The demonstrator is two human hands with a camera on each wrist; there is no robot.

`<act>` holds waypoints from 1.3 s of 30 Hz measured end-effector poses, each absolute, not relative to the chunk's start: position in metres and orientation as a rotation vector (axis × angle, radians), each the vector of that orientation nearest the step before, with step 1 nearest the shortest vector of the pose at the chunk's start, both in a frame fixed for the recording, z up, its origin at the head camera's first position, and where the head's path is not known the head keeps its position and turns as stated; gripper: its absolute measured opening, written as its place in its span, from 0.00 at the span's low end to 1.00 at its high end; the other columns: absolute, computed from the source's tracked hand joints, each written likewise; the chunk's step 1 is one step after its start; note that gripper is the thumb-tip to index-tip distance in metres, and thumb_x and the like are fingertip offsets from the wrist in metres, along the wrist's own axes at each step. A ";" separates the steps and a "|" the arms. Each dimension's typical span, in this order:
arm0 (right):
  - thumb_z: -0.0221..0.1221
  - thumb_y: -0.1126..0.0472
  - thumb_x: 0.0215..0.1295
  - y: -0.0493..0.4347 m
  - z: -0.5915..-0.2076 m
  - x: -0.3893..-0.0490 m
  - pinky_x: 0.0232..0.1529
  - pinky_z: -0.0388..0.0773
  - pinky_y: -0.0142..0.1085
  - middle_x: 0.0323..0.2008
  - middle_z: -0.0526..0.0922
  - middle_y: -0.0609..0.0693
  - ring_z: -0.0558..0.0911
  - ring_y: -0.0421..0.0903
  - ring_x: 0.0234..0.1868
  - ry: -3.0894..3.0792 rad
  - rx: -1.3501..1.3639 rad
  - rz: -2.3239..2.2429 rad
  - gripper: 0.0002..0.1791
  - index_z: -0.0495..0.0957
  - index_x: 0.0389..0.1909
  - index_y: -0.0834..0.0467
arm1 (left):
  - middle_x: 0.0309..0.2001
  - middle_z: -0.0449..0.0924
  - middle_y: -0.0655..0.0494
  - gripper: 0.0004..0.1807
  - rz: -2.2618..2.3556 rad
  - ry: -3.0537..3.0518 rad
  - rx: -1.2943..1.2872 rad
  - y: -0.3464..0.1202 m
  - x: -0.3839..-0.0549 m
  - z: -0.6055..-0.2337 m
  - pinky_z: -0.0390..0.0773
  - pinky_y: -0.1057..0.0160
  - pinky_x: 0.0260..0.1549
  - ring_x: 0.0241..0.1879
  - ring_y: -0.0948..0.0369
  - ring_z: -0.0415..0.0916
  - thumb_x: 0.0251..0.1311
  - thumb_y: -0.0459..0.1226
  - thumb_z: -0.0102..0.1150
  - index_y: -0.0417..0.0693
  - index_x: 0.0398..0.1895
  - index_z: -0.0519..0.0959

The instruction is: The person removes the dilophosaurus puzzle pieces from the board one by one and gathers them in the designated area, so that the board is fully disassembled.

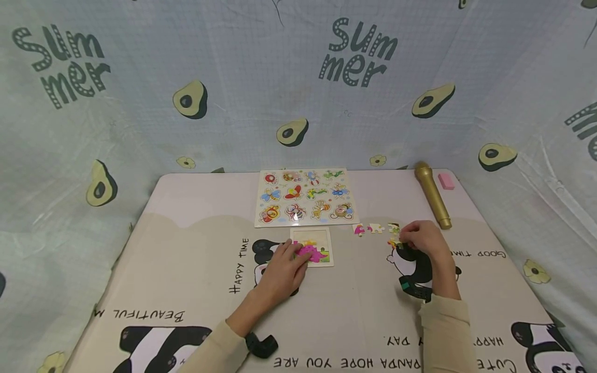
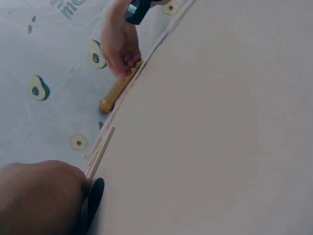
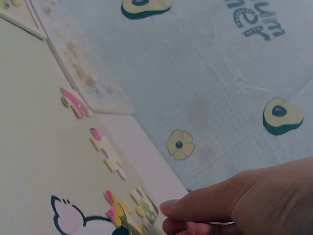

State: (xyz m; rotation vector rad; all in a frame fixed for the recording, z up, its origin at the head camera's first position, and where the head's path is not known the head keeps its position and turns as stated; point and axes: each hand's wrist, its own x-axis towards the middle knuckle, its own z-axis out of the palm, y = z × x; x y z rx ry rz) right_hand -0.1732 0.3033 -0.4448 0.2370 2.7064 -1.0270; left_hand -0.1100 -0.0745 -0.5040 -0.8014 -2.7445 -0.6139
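My left hand (image 1: 282, 273) rests at the left side of a small square puzzle tray (image 1: 331, 248), its thumb and fingers reaching over the fitted pink dinosaur pieces (image 1: 313, 253). The tray's upper part is bare. In the left wrist view that hand (image 2: 41, 198) is beside the tray's edge (image 2: 102, 152). To the right, my right hand (image 1: 424, 239) has its curled fingertips right at a green-and-white puzzle piece (image 1: 394, 227) and a yellow-and-pink one (image 3: 117, 208). I cannot tell whether it pinches a piece. Two other pieces, one pink (image 1: 358, 230) and one mostly white (image 1: 375, 228), lie leftward.
A larger board of insect pictures (image 1: 304, 197) lies behind the tray. Beyond my right hand are a gold microphone-shaped object (image 1: 432, 194) and a pink block (image 1: 446, 181). The panda-print tabletop (image 1: 186, 259) meets an avocado-print curtain (image 1: 233, 77) at the back and sides.
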 end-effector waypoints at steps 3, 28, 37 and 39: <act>0.57 0.58 0.70 0.297 -0.442 -0.174 0.33 0.77 0.30 0.36 0.82 0.59 0.78 0.47 0.34 2.753 0.235 -1.055 0.17 0.79 0.48 0.70 | 0.60 0.78 0.46 0.18 -0.635 -2.746 -0.797 -0.075 -0.110 -0.505 0.64 0.42 0.71 0.70 0.41 0.68 0.70 0.42 0.56 0.50 0.59 0.82; 0.60 0.54 0.70 0.218 -0.447 -0.182 0.37 0.77 0.30 0.41 0.83 0.59 0.80 0.51 0.40 2.877 -0.012 -1.164 0.19 0.78 0.52 0.65 | 0.59 0.78 0.44 0.15 -0.753 -2.732 -0.749 -0.076 -0.111 -0.505 0.65 0.43 0.71 0.68 0.43 0.70 0.69 0.43 0.58 0.46 0.53 0.82; 0.63 0.57 0.67 0.184 -0.453 -0.182 0.38 0.76 0.32 0.39 0.82 0.57 0.78 0.48 0.38 2.862 -0.120 -1.189 0.19 0.78 0.52 0.66 | 0.57 0.80 0.45 0.14 -0.715 -2.698 -0.756 -0.076 -0.112 -0.507 0.67 0.42 0.69 0.67 0.41 0.71 0.67 0.42 0.60 0.43 0.50 0.82; 0.63 0.57 0.66 0.178 -0.455 -0.181 0.38 0.77 0.33 0.39 0.82 0.57 0.78 0.48 0.38 2.866 -0.146 -1.191 0.18 0.79 0.51 0.66 | 0.56 0.80 0.45 0.14 -0.703 -2.684 -0.757 -0.076 -0.113 -0.507 0.68 0.42 0.69 0.67 0.41 0.72 0.66 0.41 0.61 0.43 0.49 0.82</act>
